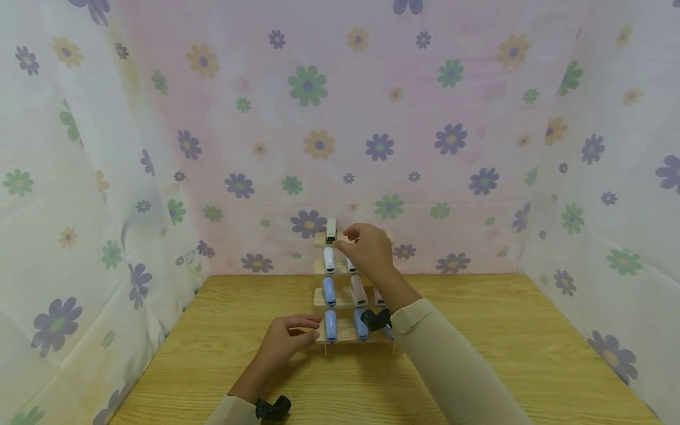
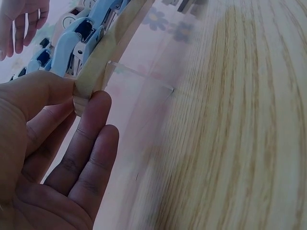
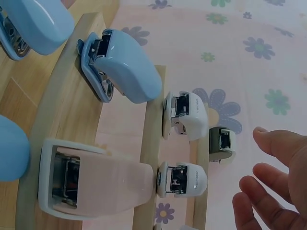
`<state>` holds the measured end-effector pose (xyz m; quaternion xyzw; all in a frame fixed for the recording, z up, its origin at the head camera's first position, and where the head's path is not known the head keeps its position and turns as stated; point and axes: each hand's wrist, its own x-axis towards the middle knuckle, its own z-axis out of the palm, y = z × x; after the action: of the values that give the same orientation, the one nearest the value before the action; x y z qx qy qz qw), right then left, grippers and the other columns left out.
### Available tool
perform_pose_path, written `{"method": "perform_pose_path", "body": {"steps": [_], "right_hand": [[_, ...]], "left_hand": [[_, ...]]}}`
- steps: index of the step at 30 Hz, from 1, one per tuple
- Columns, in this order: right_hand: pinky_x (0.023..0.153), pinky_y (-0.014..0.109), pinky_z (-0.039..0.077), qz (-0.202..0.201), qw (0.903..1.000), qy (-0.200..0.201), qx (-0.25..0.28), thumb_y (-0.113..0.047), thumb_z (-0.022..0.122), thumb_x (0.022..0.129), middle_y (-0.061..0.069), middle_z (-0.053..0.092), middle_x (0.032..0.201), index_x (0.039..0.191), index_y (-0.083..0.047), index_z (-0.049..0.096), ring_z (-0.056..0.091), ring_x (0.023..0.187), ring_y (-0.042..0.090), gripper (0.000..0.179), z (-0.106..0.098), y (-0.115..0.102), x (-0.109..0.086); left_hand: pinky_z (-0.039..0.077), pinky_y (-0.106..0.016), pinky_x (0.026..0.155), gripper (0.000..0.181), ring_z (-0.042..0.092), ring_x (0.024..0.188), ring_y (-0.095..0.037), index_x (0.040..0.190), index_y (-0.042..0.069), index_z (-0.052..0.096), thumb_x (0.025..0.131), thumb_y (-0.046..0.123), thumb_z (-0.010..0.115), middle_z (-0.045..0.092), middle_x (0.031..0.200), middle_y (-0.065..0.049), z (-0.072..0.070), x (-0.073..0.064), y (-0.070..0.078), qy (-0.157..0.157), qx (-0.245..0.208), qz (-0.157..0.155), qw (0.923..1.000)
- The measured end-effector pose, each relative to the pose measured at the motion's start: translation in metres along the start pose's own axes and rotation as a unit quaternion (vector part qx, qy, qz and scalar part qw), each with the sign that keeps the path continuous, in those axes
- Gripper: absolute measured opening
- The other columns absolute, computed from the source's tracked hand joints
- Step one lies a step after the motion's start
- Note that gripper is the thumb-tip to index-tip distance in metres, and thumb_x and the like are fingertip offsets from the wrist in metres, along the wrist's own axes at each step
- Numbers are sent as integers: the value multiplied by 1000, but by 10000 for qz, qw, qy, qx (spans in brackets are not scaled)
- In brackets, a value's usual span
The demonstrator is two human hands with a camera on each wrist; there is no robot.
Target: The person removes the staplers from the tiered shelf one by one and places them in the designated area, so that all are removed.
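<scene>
A tiered wooden rack (image 1: 345, 332) stands on the table, bearing small staplers on its steps. My left hand (image 1: 284, 339) pinches the left end of the lowest board between thumb and fingers, beside a blue stapler (image 1: 331, 326). Up at the top step, my right hand (image 1: 369, 248) holds nothing; its thumb and fingers are apart, just right of a grey-and-white stapler (image 3: 221, 143). Below that one are white staplers (image 1: 329, 260), then a blue stapler (image 1: 329, 291) and a pink stapler (image 1: 358, 290). My right hand and forearm hide part of the rack's right side.
The wood-grain table (image 1: 239, 307) extends around the rack on both sides. Flowered cloth (image 1: 345, 118) hangs behind it and along the left and right. Thin legs (image 1: 326, 350) support the rack's front. Black wrist cameras (image 1: 273, 408) are strapped on both wrists.
</scene>
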<state>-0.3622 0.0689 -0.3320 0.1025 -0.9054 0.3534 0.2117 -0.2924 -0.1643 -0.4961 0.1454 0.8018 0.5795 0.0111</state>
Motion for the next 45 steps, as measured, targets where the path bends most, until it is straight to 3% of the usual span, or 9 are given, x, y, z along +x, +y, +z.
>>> {"method": "perform_pose_path", "body": {"steps": [8, 16, 27, 37, 45], "right_hand": [[82, 44, 59, -62, 9998, 19, -204, -46, 79, 91, 2, 77, 112, 120, -15, 77, 71, 97, 23, 42, 7, -2, 5], [94, 52, 50, 439, 9979, -140, -446, -58, 77, 88, -2, 75, 113, 131, -19, 69, 68, 100, 23, 58, 22, -8, 16], [100, 57, 47, 854, 9924, -56, -880, -67, 77, 83, -1, 77, 107, 128, -15, 71, 69, 103, 25, 69, 34, -13, 23], [97, 57, 47, 828, 9917, 248, -951, -56, 76, 90, 1, 78, 110, 119, -16, 76, 71, 100, 26, 49, 41, -12, 16], [94, 56, 47, 751, 9925, 371, -894, -39, 72, 94, -1, 79, 99, 112, -19, 78, 70, 89, 24, 28, 38, -10, 20]], "left_hand": [[59, -25, 87, 17, 64, 124, -25, 106, 14, 82, 91, 22, 82, 72, 130, -3, 0, 1, -1, -25, -64, 9, 10000], [62, -27, 81, 21, 71, 109, -22, 109, 9, 81, 92, 21, 81, 70, 134, -7, -1, 0, 1, -96, -224, -112, 9996], [59, -24, 87, 20, 66, 122, -26, 108, 8, 81, 92, 20, 81, 72, 131, -5, -2, 0, 2, -21, -76, 42, 10000], [59, -22, 86, 19, 67, 119, -23, 107, 7, 81, 91, 19, 81, 72, 131, -5, 0, -4, 1, 3, -155, -73, 9999], [60, -24, 83, 22, 69, 114, -22, 110, 5, 80, 92, 18, 80, 72, 131, -6, 0, -2, 2, -77, -73, 10, 9999]]}}
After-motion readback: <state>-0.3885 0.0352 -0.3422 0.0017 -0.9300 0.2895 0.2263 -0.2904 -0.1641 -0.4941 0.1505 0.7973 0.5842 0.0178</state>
